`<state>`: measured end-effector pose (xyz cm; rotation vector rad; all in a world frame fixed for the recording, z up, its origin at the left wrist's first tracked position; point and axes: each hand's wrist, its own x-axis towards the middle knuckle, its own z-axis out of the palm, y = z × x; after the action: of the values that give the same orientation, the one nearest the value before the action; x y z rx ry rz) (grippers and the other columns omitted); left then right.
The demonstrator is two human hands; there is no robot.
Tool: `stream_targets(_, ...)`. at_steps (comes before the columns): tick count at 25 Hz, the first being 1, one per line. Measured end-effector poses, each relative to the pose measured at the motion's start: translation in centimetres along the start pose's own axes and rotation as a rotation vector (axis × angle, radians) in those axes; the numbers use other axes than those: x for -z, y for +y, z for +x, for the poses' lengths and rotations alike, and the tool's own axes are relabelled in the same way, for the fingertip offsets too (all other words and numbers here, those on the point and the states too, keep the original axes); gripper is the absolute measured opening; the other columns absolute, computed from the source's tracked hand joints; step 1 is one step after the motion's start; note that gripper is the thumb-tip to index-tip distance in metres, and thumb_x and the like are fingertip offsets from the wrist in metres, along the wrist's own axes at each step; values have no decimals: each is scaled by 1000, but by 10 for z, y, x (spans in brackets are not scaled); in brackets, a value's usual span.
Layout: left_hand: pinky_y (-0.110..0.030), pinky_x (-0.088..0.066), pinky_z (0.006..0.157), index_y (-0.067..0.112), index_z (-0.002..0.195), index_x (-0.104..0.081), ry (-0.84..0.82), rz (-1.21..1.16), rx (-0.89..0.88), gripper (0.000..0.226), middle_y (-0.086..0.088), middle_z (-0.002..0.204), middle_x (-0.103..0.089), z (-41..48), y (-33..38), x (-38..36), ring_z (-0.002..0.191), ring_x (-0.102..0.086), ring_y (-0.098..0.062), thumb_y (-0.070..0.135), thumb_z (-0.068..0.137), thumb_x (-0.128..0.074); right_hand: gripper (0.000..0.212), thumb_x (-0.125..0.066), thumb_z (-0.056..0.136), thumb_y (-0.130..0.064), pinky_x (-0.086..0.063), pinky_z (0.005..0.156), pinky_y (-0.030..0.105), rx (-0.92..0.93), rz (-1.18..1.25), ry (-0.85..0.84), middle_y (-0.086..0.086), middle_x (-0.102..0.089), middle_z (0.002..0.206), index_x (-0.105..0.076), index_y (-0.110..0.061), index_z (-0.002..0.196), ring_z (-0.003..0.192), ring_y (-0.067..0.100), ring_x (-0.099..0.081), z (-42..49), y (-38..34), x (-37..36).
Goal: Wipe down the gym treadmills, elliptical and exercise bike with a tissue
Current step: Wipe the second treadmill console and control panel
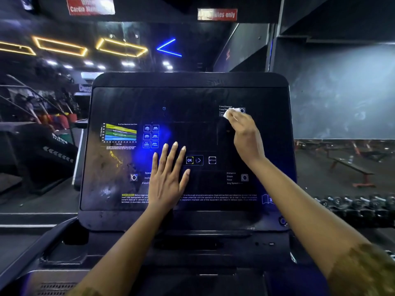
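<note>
Head view looked down on a dark console (192, 80) whose speed and incline labels suggested a treadmill. The right hand (244, 133) pinched a small white tissue (229, 113) between curled fingers and thumb and pressed it against the far right of the panel, over the time readout. The left hand (168, 178) lay flat near the middle of the panel, fingers straight and spread, grasping nothing, just left of the OK button (189, 160); it looked like a brace rather than part of the wiping. Judged from the glass, the work on this machine was at an early or middle stage: the patch around the tissue looked dark and even, while the left side carried pale smudges (106, 167) and streaks below the chart (119, 133), though some of that could have been reflection from the ceiling lights. The near edge of the console looked scuffed and dull as well. What was left, then, seemed to be the left half of the panel, the lower edge and the rest of the frame, and after that the other machines; no elliptical or bike could be made out with certainty. Dumbbells (352, 204) lined the right, with a bench (350, 167) beyond them.
</note>
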<state>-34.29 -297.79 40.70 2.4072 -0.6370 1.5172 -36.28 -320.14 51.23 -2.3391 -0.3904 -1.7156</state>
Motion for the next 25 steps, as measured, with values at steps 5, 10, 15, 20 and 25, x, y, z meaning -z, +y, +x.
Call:
stream_targets(5, -45, -9, 117, 16, 147, -34, 5, -16, 5, 58, -6, 156, -27, 0, 1, 0, 145, -17, -25, 42, 96, -32, 43, -36, 83, 2, -57, 78, 36, 197, -14, -71, 12, -64, 118, -62, 1, 118, 106, 27, -57, -42, -22, -10)
stream_targets(10, -44, -7, 117, 18, 147, -31, 3, -79, -17, 56, -5, 155, -28, 0, 1, 4, 145, -16, -24, 41, 96, -34, 40, -37, 87, 2, -52, 87, 27, 412, 29, -206, 9, -63, 119, -63, 0, 116, 109, 17, -53, -95, -32, 10)
stream_targets(15, -44, -11, 116, 17, 146, -34, 53, -108, -12, 56, -5, 153, -32, 44, 4, 7, 144, -18, -23, 42, 96, -35, 35, -44, 88, 2, -42, 94, 20, 85, -4, 66, 11, -65, 115, -66, -4, 114, 103, 16, -61, 7, 10, 27)
stream_targets(20, -43, -9, 115, 17, 146, -36, 59, -82, -8, 58, -6, 153, -33, 90, 9, -1, 143, -19, -24, 45, 95, -33, 46, -48, 74, 18, -43, 95, 36, 35, -78, 36, 20, -63, 117, -61, 5, 116, 105, 39, -59, 59, 30, 3)
stream_targets(25, -43, -7, 115, 17, 146, -36, 57, 7, -17, 63, -5, 153, -32, 92, 12, -9, 143, -18, -24, 51, 93, -31, 49, -35, 78, 4, -53, 83, 33, 252, -97, -33, 11, -64, 118, -62, -1, 119, 107, 23, -57, -5, 0, -5)
